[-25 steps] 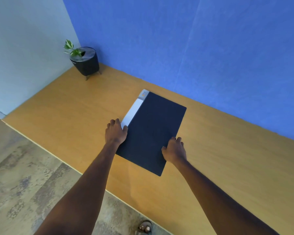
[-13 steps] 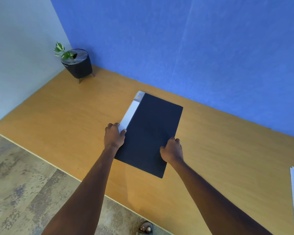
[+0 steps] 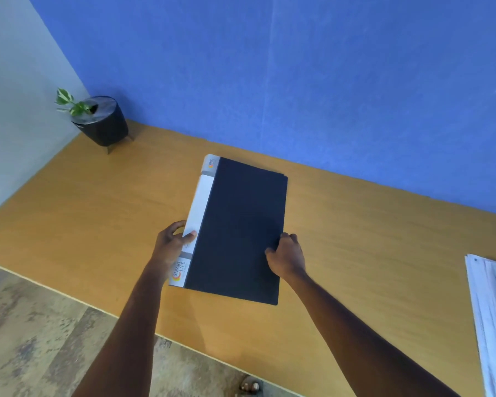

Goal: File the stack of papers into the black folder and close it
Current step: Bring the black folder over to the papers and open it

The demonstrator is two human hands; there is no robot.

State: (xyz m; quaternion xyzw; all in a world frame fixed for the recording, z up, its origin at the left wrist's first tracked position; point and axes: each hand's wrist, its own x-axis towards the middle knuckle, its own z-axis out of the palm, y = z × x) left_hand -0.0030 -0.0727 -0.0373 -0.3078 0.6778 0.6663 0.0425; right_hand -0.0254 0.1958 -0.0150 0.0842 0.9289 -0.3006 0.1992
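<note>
Small black round pot with a green sprig point(image 3: 102, 121): far beyond and to the left of the left hand, in the back corner of the tan wooden tabletop point(image 3: 69, 210); well clear of the work, so likely just decoration.

Left hand point(image 3: 171, 245): curled round the spine of the folder, thumb laid on top of the white spine strip, fingers tucked under its edge. My guess is that this grip steadies the hinge side so the cover can swing.

Flat rectangular black folder with a white and grey printed spine point(image 3: 241, 230): shut, held between the two hands, lying slanted on the tabletop. The cover is matte and dark with no papers showing inside; the spine label reads "SMART LIFE".

Right hand point(image 3: 287, 256): fingers bent over the folder's free long edge, thumb on the cover near the edge. It seems placed to lift the cover open.

Loose stack of white papers point(image 3: 493, 316): well to the right of the right hand, at the frame's edge, not yet filed.
</note>
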